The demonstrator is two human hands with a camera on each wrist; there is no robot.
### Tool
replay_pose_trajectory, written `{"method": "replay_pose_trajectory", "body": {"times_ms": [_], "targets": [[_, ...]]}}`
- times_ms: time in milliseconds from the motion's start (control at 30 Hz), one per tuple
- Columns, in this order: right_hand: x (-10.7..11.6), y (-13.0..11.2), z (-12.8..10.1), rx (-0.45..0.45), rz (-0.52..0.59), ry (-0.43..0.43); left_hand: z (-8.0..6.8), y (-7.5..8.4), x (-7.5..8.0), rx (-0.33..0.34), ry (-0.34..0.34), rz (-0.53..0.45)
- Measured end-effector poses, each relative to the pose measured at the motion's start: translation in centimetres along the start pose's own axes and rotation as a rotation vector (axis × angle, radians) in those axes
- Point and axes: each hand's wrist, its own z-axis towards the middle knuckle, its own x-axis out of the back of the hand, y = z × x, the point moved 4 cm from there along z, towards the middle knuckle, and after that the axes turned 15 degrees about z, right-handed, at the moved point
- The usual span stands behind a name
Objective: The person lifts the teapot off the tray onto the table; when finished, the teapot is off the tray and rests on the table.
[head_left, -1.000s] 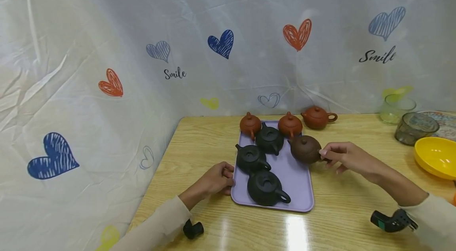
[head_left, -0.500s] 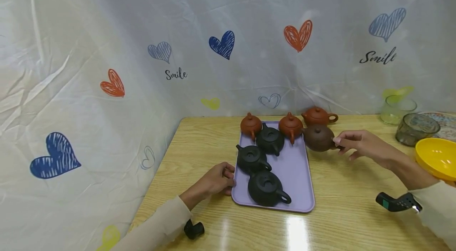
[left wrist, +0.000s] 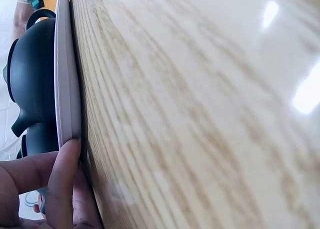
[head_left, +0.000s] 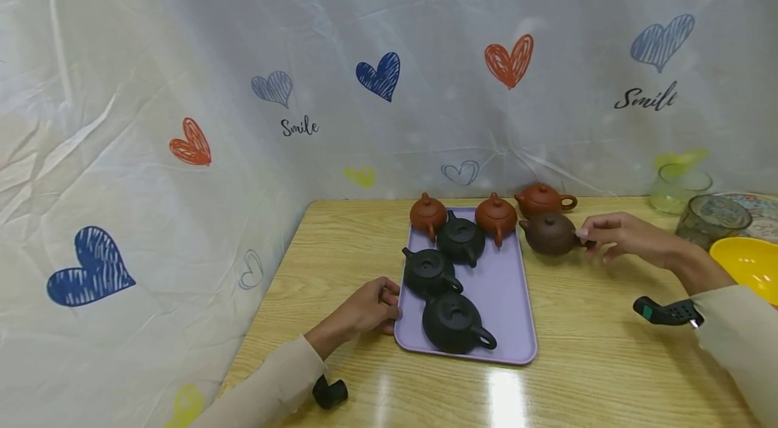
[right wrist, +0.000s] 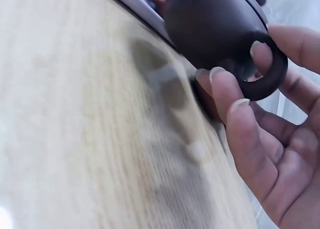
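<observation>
Beside the far right corner of the tray (head_left: 498, 300) is the brown pot (head_left: 550, 235), just in front of the red pot (head_left: 541, 200) that stands off the tray. From the head view most of its handle is lost behind the fingers of the right hand (head_left: 632, 239); the right wrist view shows the ring of the handle (right wrist: 262, 90) but cuts off the pot's top and leaves out the spout. Its base is poorly seen, though the shadow on the table (head_left: 583, 327) suggests it may be slightly raised.

The right hand comes in from the right, wrist bent, thumb and forefinger pinching the handle, the other fingers loosely bent below. The left hand (head_left: 367, 310) lies low at the tray's left edge, fingers bent and touching the rim; I cannot tell whether any of them hook beneath it.

The brown pot sits upright, knob up. Its long axis, spout to handle, runs left to right, the handle end a little nearer the person. The spout (head_left: 525, 225) points left, toward the red pots (head_left: 495, 213) on the tray. Three black pots (head_left: 428, 271) share it. Far right, the frame crops the yellow bowl (head_left: 747, 266).
</observation>
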Motion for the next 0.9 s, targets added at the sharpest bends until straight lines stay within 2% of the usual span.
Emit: {"method": "replay_pose_trajectory", "body": {"times_ms": [400,900], "targets": [[1.1,0.5,1.6,-0.058,0.02,-0.072,-0.1,-0.1,0.2,-0.002,-0.012,-0.004],[1.8,1.1,2.1,-0.108,0.038,-0.067,-0.2,0.0,0.2,-0.015,-0.013,0.018]]}}
